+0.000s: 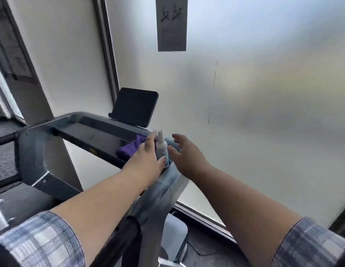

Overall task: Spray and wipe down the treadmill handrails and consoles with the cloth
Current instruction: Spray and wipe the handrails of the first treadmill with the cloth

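A small white spray bottle (161, 143) stands upright at the right end of the treadmill console (86, 130). A purple cloth (130, 148) lies in the console tray just left of it. My left hand (145, 157) reaches over the cloth with straight fingers, its thumb touching the bottle's lower part. My right hand (184, 153) hovers just right of the bottle with its fingers spread and nothing in it. The grey right handrail (160, 191) runs under both forearms. A dark screen (134, 106) stands tilted behind the tray.
A frosted glass wall (245, 112) rises directly behind the treadmill, with a paper notice (171, 24) stuck high on it. The left handrail (32, 151) and the treadmill deck lie at the left. A dark floor mat (206, 245) shows below.
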Motion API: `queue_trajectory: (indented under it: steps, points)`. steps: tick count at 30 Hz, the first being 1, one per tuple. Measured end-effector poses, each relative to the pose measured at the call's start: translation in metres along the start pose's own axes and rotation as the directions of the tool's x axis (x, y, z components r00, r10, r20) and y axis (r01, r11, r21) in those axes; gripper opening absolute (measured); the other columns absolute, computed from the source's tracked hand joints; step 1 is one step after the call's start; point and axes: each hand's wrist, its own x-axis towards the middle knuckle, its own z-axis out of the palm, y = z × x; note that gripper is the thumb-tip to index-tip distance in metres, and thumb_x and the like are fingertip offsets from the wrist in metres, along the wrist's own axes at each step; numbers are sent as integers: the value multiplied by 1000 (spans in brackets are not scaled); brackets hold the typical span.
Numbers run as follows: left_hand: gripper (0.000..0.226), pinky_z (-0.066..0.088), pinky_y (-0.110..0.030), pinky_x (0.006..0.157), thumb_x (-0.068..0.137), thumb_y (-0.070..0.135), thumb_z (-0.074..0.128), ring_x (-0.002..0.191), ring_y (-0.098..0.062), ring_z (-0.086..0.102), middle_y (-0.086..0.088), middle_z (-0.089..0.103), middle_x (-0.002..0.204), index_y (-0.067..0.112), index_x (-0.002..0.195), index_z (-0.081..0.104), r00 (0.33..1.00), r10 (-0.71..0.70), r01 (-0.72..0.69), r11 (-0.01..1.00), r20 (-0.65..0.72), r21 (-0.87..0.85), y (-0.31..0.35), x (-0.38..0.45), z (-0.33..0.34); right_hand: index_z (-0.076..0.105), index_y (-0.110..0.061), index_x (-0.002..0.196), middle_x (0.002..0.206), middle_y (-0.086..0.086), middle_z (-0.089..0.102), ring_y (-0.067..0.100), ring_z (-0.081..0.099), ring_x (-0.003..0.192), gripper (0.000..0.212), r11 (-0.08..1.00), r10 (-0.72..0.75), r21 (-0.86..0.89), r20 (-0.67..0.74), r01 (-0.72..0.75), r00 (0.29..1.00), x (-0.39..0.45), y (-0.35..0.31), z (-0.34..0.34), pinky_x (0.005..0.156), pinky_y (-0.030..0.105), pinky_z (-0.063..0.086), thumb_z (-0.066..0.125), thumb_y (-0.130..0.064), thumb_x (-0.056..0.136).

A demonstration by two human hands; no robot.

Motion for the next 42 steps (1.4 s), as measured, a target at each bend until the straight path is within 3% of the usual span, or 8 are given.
queue_trajectory:
  steps: [9, 14, 18, 22, 24, 26, 35, 42]
  points:
    - [77, 51, -44, 92, 92, 36, 61, 109, -23, 62, -2, 48, 141, 49, 142, 4, 989, -107, 101, 993, -102, -59, -6, 41, 33, 62, -30, 117, 101, -9, 71, 11, 67, 94, 24, 999, -46, 21, 248, 42, 968, 54, 22, 9, 84, 29, 51, 57, -36, 95]
    - [88, 52, -37, 89, 88, 27, 67, 107, -19, 62, 1, 46, 141, 51, 140, 1, 987, -122, 126, 992, -100, 30, -12, 46, 47, 54, -37, 110, 81, -17, 63, 4, 63, 74, 16, 997, -70, -7, 323, 76, 944, 67, 30, 11, 55, 10, 41, 57, -32, 95]
    - [91, 46, -29, 83, 87, 22, 67, 104, -22, 61, -2, 46, 143, 47, 141, -1, 980, -124, 118, 992, -157, -42, -13, 47, 47, 59, -36, 116, 88, -14, 67, 8, 67, 83, 24, 995, -91, 76, 354, 68, 931, 70, 25, 15, 66, 20, 51, 61, -35, 92]
    - [61, 27, -67, 109, 86, 8, 51, 132, -43, 38, -17, 36, 143, 13, 144, 32, 957, -185, 225, 960, -223, 169, -16, 32, 38, 60, -37, 118, 91, -13, 69, 5, 66, 85, 26, 978, -184, 167, 426, 123, 886, 67, 5, 24, 75, 24, 54, 61, -39, 93]
    - [72, 45, -33, 100, 89, 15, 60, 114, -21, 51, 0, 46, 127, 32, 145, 19, 895, -371, 272, 894, -247, -356, -27, 33, 30, 57, -37, 127, 97, -13, 70, 4, 67, 89, 36, 971, -216, 196, 484, 136, 848, 72, -1, 29, 83, 27, 54, 64, -39, 91]
    - [77, 51, -32, 80, 87, 24, 69, 92, -21, 60, 3, 53, 112, 43, 135, 12, 841, -324, 233, 940, -433, -250, -38, 33, 23, 53, -34, 135, 102, -15, 68, 5, 66, 87, 43, 975, -170, 209, 479, 76, 861, 87, 0, 31, 79, 24, 52, 63, -40, 93]
    - [76, 40, -27, 76, 87, 26, 70, 91, -25, 58, -4, 56, 122, 46, 137, 17, 845, -312, 287, 950, -434, -125, -63, 20, 19, 52, -11, 127, 128, 13, 60, 34, 55, 119, 35, 849, 1, -486, 396, 209, 918, 146, 15, 66, 95, 35, 42, 49, -29, 97]
    - [73, 39, -30, 73, 87, 26, 67, 85, -26, 55, -7, 58, 122, 45, 136, 17, 842, -379, 378, 922, -385, -80, -77, 15, 18, 44, -4, 139, 136, 11, 57, 33, 56, 122, 55, 761, 163, -610, 508, 220, 846, 159, 2, 83, 89, 39, 48, 60, -34, 96]
